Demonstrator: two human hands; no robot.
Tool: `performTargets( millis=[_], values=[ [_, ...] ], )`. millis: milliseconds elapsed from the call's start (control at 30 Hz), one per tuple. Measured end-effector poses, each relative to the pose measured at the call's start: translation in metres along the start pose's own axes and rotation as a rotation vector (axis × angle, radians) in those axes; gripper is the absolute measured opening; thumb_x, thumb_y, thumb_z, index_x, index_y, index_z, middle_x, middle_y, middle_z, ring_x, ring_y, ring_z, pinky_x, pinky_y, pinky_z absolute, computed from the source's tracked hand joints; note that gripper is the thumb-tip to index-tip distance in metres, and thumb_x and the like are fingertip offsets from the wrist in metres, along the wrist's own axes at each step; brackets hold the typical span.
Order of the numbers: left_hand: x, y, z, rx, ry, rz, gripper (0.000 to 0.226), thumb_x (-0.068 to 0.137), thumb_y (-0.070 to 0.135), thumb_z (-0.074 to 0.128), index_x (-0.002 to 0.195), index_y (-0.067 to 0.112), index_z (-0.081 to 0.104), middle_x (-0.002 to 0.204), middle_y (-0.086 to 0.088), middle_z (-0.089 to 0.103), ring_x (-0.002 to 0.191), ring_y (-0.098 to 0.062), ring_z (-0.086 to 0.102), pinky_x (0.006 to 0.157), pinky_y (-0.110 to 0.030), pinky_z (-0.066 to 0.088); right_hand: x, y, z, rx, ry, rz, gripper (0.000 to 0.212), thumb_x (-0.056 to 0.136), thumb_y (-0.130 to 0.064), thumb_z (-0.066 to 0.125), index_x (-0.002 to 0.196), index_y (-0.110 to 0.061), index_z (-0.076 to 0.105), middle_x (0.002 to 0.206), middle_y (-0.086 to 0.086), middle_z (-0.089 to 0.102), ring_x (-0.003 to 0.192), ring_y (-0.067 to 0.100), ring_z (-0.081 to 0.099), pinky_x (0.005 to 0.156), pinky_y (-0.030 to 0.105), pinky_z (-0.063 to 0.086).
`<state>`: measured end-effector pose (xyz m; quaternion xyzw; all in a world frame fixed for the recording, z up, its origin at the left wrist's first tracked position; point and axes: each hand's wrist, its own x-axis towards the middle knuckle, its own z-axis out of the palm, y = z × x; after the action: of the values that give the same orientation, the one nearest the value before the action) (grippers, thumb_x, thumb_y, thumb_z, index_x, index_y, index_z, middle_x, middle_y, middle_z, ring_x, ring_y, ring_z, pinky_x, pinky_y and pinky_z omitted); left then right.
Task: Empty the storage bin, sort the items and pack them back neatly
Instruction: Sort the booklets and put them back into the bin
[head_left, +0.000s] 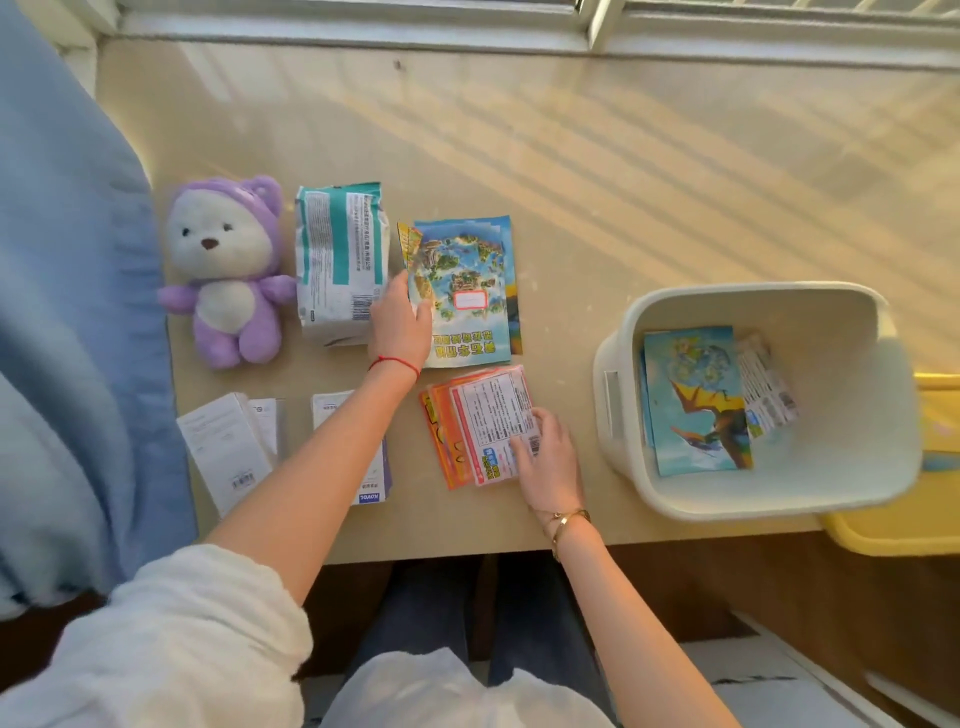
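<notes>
A white storage bin (675, 499) stands at the table's right, with a blue dragon booklet (691, 400) and a small white packet (766, 395) inside. My left hand (400, 322) rests on the left edge of a stack of blue picture booklets (467, 280), fingers curled on it. My right hand (545, 457) presses on a pile of orange and white card packets (478, 426). A purple and white plush bear (226, 270) lies at the far left beside a teal and white soft pack (340, 260). White boxes (228, 452) lie near the front edge.
A blue blanket (72, 338) borders the table on the left. A yellow container (904, 525) sits behind the bin at the right edge. A window sill (467, 26) runs along the far side. The table's far half (623, 145) is sunlit.
</notes>
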<state>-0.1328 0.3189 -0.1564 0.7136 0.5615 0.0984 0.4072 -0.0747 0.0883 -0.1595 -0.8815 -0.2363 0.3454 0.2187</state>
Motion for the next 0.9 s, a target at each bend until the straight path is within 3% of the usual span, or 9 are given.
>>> performTargets(
  millis=[100, 200, 467, 700, 900],
  values=[
    [-0.027, 0.010, -0.016, 0.138, 0.017, 0.109, 0.038, 0.091, 0.016, 0.056, 0.129, 0.010, 0.051, 0.120, -0.013, 0.062, 0.110, -0.028, 0.058, 0.093, -0.042, 0.048, -0.011, -0.007, -0.018, -0.040, 0.035, -0.071, 0.039, 0.090, -0.026, 0.057, 0.126, -0.017, 0.046, 0.125, -0.001, 0.051, 0.116, 0.012, 0.046, 0.101, 0.033, 0.045],
    [-0.061, 0.020, -0.034, 0.130, 0.019, 0.203, 0.032, 0.090, 0.016, 0.058, 0.122, 0.011, 0.056, 0.115, -0.010, 0.064, 0.106, -0.026, 0.059, 0.092, -0.041, 0.049, -0.026, -0.017, -0.046, -0.080, 0.088, -0.191, 0.039, 0.091, -0.024, 0.056, 0.128, -0.014, 0.048, 0.126, 0.001, 0.052, 0.120, 0.012, 0.045, 0.100, 0.019, 0.035],
    [-0.152, 0.068, -0.038, 0.143, 0.011, 0.275, 0.027, 0.089, 0.026, 0.061, 0.116, 0.019, 0.061, 0.114, 0.001, 0.064, 0.104, -0.014, 0.060, 0.088, -0.033, 0.051, -0.042, -0.001, -0.149, -0.146, 0.263, -0.446, 0.036, 0.090, -0.023, 0.058, 0.125, -0.015, 0.053, 0.121, 0.001, 0.056, 0.118, 0.014, 0.046, 0.101, 0.022, 0.034],
    [-0.198, 0.150, 0.048, 0.043, 0.079, 0.324, 0.020, 0.087, 0.024, 0.064, 0.107, 0.023, 0.064, 0.097, 0.009, 0.066, 0.088, -0.004, 0.059, 0.081, -0.022, 0.048, 0.003, 0.100, -0.260, -0.184, 0.220, -0.331, 0.037, 0.089, -0.019, 0.060, 0.124, -0.011, 0.054, 0.121, 0.005, 0.057, 0.118, 0.022, 0.047, 0.102, 0.033, 0.037],
    [-0.197, 0.192, 0.148, 0.012, 0.032, 0.085, 0.029, 0.085, 0.025, 0.066, 0.113, 0.018, 0.061, 0.103, 0.005, 0.065, 0.089, -0.006, 0.057, 0.079, -0.012, 0.037, 0.059, 0.165, -0.313, -0.217, 0.068, -0.182, 0.045, 0.088, -0.020, 0.061, 0.130, -0.006, 0.048, 0.127, 0.011, 0.052, 0.120, 0.024, 0.046, 0.102, 0.032, 0.036]
  ],
)
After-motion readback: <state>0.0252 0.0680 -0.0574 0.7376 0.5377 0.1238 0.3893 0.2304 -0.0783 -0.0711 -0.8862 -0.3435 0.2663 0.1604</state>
